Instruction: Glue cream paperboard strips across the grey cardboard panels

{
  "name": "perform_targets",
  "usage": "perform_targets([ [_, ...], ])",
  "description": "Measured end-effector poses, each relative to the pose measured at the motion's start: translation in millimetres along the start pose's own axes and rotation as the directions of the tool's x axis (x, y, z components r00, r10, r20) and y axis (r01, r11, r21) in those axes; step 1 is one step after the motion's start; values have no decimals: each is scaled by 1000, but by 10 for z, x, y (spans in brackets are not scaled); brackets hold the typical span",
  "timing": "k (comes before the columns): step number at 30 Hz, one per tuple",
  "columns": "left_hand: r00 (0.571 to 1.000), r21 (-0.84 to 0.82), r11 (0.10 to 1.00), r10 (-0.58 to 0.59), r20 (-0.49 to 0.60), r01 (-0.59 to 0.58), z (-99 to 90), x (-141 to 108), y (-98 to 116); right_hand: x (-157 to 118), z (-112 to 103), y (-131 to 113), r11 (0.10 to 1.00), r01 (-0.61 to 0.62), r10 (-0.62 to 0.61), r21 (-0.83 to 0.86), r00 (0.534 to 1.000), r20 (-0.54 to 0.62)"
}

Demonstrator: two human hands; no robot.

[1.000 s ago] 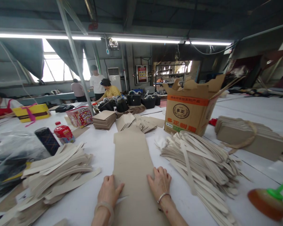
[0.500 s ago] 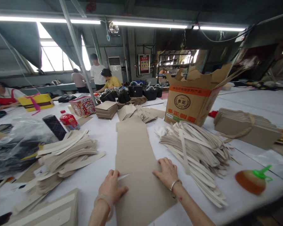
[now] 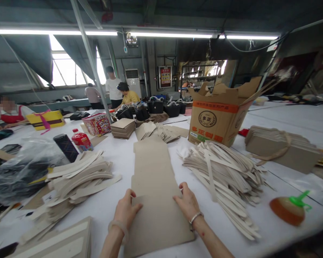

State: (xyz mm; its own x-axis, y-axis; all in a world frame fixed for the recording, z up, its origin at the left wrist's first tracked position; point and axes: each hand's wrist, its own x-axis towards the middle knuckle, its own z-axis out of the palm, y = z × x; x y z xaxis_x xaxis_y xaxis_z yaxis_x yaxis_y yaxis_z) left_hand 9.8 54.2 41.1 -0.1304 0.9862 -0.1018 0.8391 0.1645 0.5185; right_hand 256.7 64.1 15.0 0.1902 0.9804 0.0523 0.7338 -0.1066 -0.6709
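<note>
A flat grey-brown cardboard sheet (image 3: 158, 225) lies on the white table in front of me. My left hand (image 3: 127, 208) holds its left edge, thumb over the top and fingers curled at the side. At the right edge, my right hand (image 3: 187, 202) grips in the same way, its thumb on the surface. Further cardboard pieces (image 3: 152, 161) run away from me in a line beyond this sheet, and a faint seam shows between them near my thumbs. The undersides of the sheets are hidden.
Piles of curved cardboard strips lie left (image 3: 83, 179) and right (image 3: 226, 168). A large carton (image 3: 215, 123) stands behind the right pile. A squeeze bottle (image 3: 288, 209) of amber liquid is near the right edge. Stacked boards (image 3: 61, 240) sit front left; co-workers (image 3: 129, 96) are farther back.
The near sheet has turned and come into line with the pieces beyond it, narrowing the gap by my left hand. Both hands stay at its edges. The view has shifted slightly.
</note>
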Motion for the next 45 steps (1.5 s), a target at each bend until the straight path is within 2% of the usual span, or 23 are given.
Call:
perform_targets([
  [3, 999, -7, 999, -33, -14, 33, -11, 99, -13, 56, 54, -47, 999, 35, -35, 8, 999, -20],
  [10, 1000, -141, 990, -7, 11, 8, -79, -30, -60, -27, 12, -6, 996, 20, -22, 91, 999, 26],
  [15, 996, -120, 991, -64, -56, 57, -148, 239, -112, 197, 42, -202, 999, -10, 9, 45, 999, 39],
  [20, 997, -91, 995, -43, -60, 37, -17, 420, -185, 397, 128, -211, 994, -58, 69, -93, 991, 117],
  [30, 997, -92, 994, 54, -49, -58, 259, 276, -301, 202, 74, 64, 996, -81, 84, -28, 990, 111],
  [38, 1000, -141, 990, 17, -19, -20, 189, 269, -235, 213, 65, 58, 993, -107, 112, -47, 986, 125],
  [45, 996, -76, 994, 73, -48, -76, 197, 195, -226, 181, 38, 64, 992, -97, 109, -83, 982, 151],
])
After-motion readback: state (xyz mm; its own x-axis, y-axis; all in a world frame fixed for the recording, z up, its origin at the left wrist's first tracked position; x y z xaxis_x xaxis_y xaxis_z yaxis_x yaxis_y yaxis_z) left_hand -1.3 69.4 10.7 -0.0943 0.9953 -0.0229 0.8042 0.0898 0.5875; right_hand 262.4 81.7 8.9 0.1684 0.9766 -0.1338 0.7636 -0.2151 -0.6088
